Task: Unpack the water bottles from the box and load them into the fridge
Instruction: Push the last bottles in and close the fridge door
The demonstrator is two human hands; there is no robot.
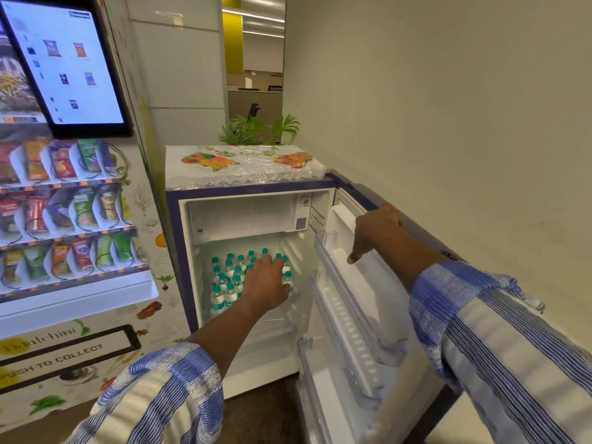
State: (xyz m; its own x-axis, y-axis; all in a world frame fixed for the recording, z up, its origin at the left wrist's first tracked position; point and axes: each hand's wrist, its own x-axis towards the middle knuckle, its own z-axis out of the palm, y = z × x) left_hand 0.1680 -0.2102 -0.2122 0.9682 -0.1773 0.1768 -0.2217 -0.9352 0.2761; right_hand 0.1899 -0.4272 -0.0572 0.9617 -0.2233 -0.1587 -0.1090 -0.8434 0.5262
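Risks toppling water bottles point(225, 282) at twelve o'clock if nudged by spread-flat left hand point(265, 280), with right hand point(376, 230) gripping fridge door point(354, 334) at two.

A small fridge point(174, 238) stands on the brown floor point(262, 418). Inside it is a white shelf point(290, 307). Many little water bottles point(229, 280) with green caps stand up on this shelf. They are packed close together in rows, on the left and in the middle. A shiny plastic sheet point(250, 174) with fruit pictures lies flat on top of the fridge. The open door point(352, 283) has white racks point(349, 318) on its inside.
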